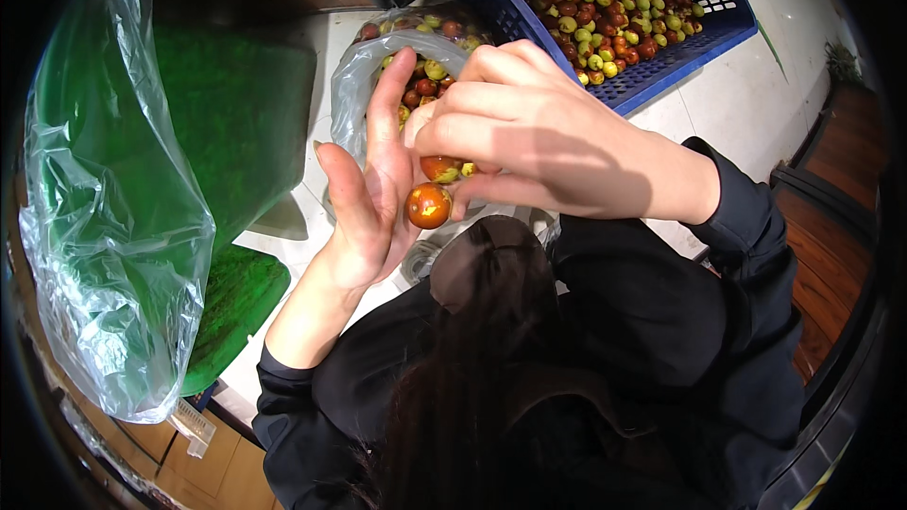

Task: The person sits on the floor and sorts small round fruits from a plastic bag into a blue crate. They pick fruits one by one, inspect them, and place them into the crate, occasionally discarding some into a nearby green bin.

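Note:
My left hand (361, 212) is turned palm up, its thumb and index finger spread apart. Over the palm comes my right hand (524, 127), knuckles up, with its fingers curled around a reddish-brown and yellow jujube (441, 169). Another glossy jujube (429, 205) sits lower, between the left palm and the right thumb tip; which hand supports it is unclear. The other left fingers are hidden behind the right hand. Just beyond the hands stands a clear plastic bag (348, 99) with its rim folded out, holding many red and green jujubes (426, 87).
At the upper right a blue plastic crate (641, 93) is full of jujubes (602, 0). On the left a clear plastic bag (120, 283) drapes over a green plastic surface (234, 120). White tiles (772, 71) cover the floor; dark wooden furniture (836, 283) stands at right.

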A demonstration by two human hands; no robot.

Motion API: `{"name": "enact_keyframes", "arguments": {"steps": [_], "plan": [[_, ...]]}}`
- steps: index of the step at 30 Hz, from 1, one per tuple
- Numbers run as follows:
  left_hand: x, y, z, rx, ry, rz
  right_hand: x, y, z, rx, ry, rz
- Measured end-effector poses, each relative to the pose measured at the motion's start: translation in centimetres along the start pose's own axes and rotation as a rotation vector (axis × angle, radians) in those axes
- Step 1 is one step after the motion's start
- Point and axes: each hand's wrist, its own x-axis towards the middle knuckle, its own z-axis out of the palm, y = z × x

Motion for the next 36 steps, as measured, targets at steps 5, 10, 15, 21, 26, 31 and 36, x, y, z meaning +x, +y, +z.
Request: {"name": "enact_keyframes", "arguments": {"steps": [5, 10, 15, 21, 26, 31, 36], "plan": [[0.6, -0.8, 0.5, -0.211, 0.117, 0.035, -0.1, 0.4, -0.1, 0.169, 0.121, 0.114], [0.9, -0.7, -0.7, -0.632, 0.021, -0.009, -0.4, 0.3, 1.6, 0.219, 0.152, -0.028], [0.8, -1.2, -0.6, -0.51, 0.238, -0.015, 0.0, 0.3, 4.1, 0.122, 0.127, 0.019], [0.9, -2.0, -0.7, -0.312, 0.215, 0.094, -0.2, 0.9, 2.5, 0.384, 0.149, 0.18], [1.5, -1.8, -1.5, 0.486, 0.353, 0.62, -1.3, 1.3, 1.7, 0.725, 0.203, 0.285], [0.5, -0.8, -2.2, 1.757, 0.466, 1.17, -2.1, 2.3, 3.5, 1.667, 0.184, 0.342], [0.9, -1.5, -1.3, 1.905, 0.516, 1.114, -3.0, 2.4, 4.8, 1.843, 0.097, 0.399]]}}
